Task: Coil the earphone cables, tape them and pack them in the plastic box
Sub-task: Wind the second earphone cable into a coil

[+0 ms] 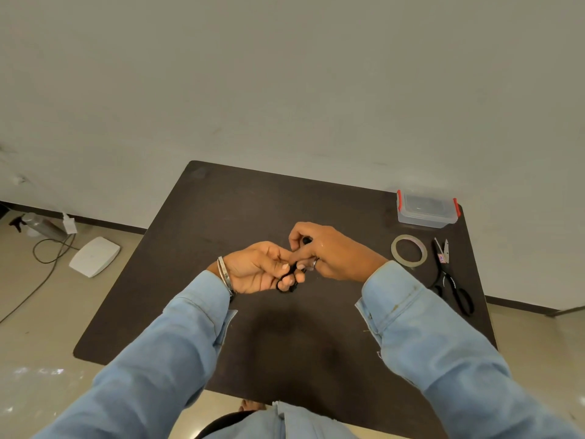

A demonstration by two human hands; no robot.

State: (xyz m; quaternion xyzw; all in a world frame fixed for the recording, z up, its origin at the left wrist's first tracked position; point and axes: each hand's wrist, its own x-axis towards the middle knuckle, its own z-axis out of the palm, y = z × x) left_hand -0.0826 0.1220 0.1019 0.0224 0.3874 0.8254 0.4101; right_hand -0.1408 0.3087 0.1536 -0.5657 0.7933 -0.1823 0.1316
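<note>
Over the dark brown table (221, 217), the left hand (256, 267) curls its fingers round a small coil of thin black earphone cable (286, 282), which loops below the fingertips. The right hand (326, 251) pinches the cable's upper end between thumb and forefinger, close against the left hand. At the far right corner stands a closed clear plastic box with red clips (425, 209); its contents cannot be told. Beside it lie a roll of clear tape (409, 251) and black-handled scissors (451, 277).
</note>
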